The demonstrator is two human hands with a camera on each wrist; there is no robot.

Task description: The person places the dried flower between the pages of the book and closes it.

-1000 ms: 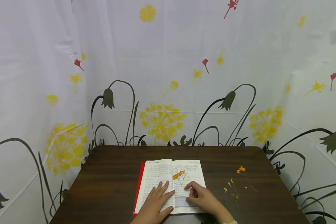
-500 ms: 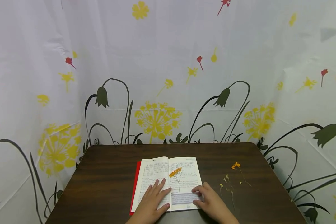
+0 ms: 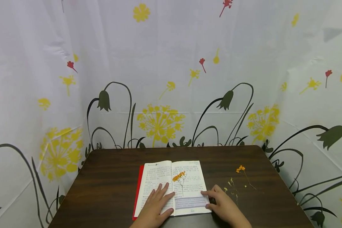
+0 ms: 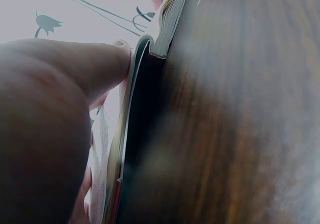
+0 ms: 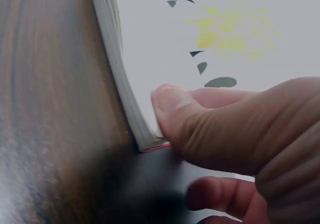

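Observation:
An open book (image 3: 188, 169) with a red cover edge lies on the dark wooden table. On its right page rests a pressed orange flower (image 3: 179, 176) with a thin stem. My left hand (image 3: 156, 204) lies spread on the left page, its thumb near the fold at the bottom edge. My right hand (image 3: 223, 202) is at the lower right corner of the book, index finger and thumb on the page edge. In the right wrist view, the thumb (image 5: 175, 112) sits on top at the corner, with other fingers curled lower down, partly hidden.
Right of the book lie another orange flower (image 3: 240, 168) on a thin stem and some pale dried sprigs (image 3: 231, 183), partly behind my right hand. A white curtain (image 3: 171, 41) printed with flowers hangs behind the table.
My right hand has moved right, from beside the pressed flower's stem to the right edge of the page. The left hand stays on the left page. The head view has shifted slightly.

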